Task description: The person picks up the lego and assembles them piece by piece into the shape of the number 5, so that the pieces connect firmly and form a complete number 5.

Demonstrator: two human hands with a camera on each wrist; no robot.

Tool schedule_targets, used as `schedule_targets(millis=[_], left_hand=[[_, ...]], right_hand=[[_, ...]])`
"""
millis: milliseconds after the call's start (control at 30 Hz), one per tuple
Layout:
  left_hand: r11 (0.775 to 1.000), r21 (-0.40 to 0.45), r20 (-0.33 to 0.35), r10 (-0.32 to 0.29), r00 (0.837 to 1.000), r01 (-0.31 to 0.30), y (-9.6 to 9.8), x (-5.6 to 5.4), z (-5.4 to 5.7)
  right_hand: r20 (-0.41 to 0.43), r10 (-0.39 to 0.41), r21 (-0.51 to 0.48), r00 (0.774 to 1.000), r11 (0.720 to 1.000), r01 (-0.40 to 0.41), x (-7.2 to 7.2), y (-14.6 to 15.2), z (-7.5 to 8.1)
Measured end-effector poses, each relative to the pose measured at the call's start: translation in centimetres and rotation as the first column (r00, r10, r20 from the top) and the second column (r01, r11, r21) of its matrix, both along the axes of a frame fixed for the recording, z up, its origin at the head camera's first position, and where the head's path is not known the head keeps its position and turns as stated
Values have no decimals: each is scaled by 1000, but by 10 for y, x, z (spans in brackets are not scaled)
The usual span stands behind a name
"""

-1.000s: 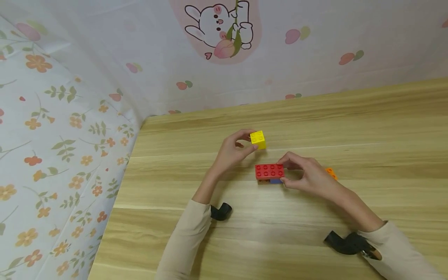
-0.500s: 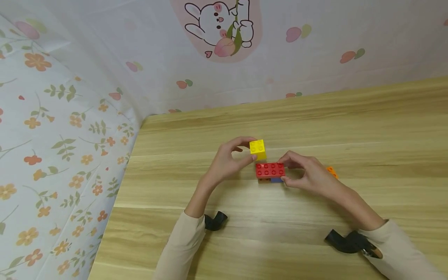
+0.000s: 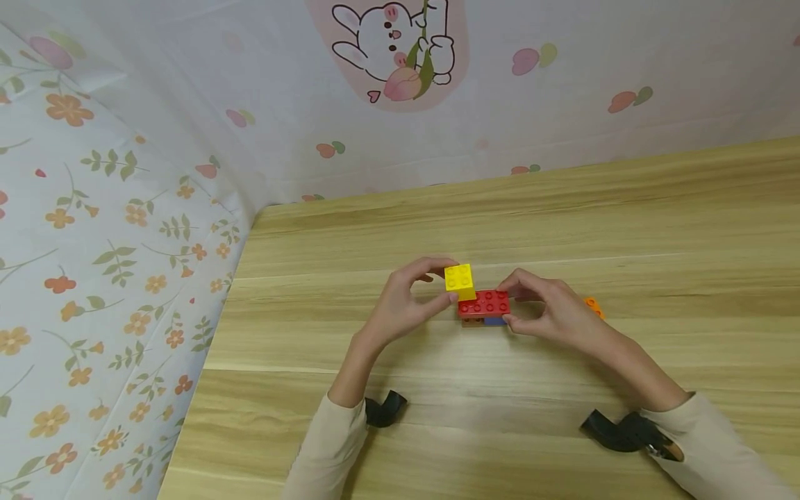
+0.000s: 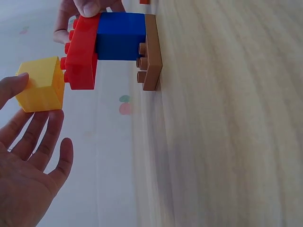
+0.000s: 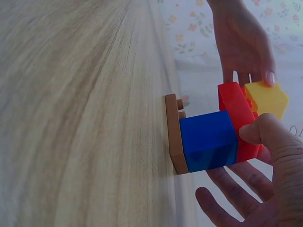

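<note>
Soft, even light reaches the counter [image 3: 494, 396] before me, leaving a pale sheen. My wrist views are hazier and cooler, the grain smeared; a soft shadow runs beside the brown block [image 4: 154, 61], and the blue block [image 5: 208, 135] darkens on its lower face.

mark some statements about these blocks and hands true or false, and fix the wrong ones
1. The left hand holds the yellow block. True.
2. The red block sits directly on the brown block. False: the blue block is between them.
3. The right hand grips the red block. True.
4. The brown block rests on the table. True.
5. Nothing but the stack rests on the table. False: an orange block lies there too, partly hidden by the right hand in the head view.
</note>
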State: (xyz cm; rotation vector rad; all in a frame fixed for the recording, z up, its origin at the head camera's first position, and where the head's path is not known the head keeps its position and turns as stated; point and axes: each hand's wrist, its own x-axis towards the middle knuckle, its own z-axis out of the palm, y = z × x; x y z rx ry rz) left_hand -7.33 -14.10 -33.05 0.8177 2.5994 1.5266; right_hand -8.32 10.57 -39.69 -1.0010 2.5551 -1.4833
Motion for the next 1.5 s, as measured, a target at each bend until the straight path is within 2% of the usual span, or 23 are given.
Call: schedule_targets(millis=[167, 233, 833, 1200, 1300, 1400, 1500], left_hand=[[999, -7, -41, -37, 998, 37, -6, -6, -27], [999, -2, -54, -51, 997, 51, -7, -7, -32], [997, 20, -78, -78, 994, 79, -3, -4, -36], [994, 91, 5, -67, 998, 66, -1, -2, -42], [993, 94, 4, -73, 997, 73, -1, -2, -42], [993, 94, -3, -77, 997, 77, 0, -2, -41], [993, 91, -1, -73, 997, 73, 2, -2, -40]], right_hand=[[2, 6, -5, 1000, 1000, -6, 0, 0, 1], [6, 5, -2, 1000, 1000, -5, 0, -1, 1], [7, 2, -3, 1000, 1000, -2, 0, 0, 1], [91, 15, 9, 996, 1000, -16, 1, 2, 5], [55, 13, -22, 998, 1000, -12, 1, 0, 16], [-27, 14, -41, 1000, 999, -15, 2, -5, 29], [-103, 31, -33, 994, 999, -34, 1, -13, 35]])
